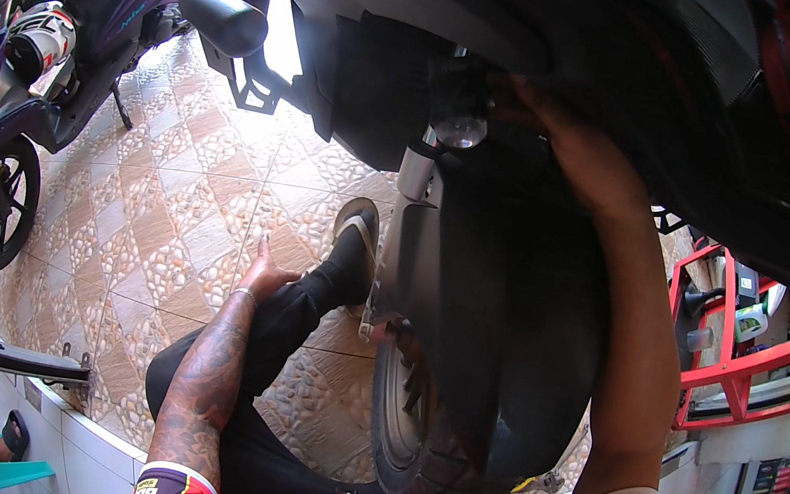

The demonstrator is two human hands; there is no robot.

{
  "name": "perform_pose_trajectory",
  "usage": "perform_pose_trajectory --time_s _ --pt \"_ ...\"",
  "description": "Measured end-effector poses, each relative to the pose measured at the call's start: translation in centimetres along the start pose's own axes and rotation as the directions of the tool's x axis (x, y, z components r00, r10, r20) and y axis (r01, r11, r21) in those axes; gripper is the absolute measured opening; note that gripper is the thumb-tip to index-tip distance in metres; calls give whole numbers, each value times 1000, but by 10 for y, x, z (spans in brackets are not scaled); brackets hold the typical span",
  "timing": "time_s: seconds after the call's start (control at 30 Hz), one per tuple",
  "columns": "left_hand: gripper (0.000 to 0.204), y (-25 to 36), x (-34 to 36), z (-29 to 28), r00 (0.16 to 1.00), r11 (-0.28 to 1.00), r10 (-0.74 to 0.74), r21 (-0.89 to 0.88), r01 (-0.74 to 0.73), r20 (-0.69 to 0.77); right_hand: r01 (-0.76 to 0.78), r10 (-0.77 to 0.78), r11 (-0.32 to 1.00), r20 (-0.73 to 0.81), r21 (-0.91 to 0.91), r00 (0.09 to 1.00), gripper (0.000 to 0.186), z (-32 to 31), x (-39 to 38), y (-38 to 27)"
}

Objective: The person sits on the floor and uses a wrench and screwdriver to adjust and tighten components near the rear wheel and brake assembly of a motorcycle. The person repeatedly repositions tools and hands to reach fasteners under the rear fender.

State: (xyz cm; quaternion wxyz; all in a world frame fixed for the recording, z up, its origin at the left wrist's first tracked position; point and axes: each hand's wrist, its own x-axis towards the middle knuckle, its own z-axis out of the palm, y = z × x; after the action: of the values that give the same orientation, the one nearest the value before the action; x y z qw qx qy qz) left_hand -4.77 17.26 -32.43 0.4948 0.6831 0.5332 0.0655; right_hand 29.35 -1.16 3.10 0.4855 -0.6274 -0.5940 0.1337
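A dark scooter stands over me with its rear wheel (406, 420) and black mudguard (498, 302) between my legs. My right hand (571, 140) reaches up under the tail, above the mudguard. Its fingers point left and bend in deep shadow, beside a dark cylinder with a shiny rounded lower end (461, 120); what they grip is hidden. Below that cylinder sits a pale grey shock absorber end (416, 171). My left hand (268, 276) holds nothing. Its thumb and fingers are apart, close to my black-trousered leg (289, 318).
A purple and black motorcycle (93, 23) stands at far left, with a white helmet (41, 36) on it. A red metal rack (737, 366) with bottles is on the right. The scooter's exhaust muffler (225, 16) juts out upper left. Another person's foot (13, 436) shows lower left.
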Motion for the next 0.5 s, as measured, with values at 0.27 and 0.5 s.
perform_pose_trajectory --time_s 0.27,0.5 --pt "131 -14 8 5 1000 999 20 -51 -19 8 1 -1 1000 4 8 1000 40 1 -1 -4" --pt "131 -24 15 8 999 997 37 -75 -37 5 -4 4 1000 11 10 1000 41 2 -1 -5"
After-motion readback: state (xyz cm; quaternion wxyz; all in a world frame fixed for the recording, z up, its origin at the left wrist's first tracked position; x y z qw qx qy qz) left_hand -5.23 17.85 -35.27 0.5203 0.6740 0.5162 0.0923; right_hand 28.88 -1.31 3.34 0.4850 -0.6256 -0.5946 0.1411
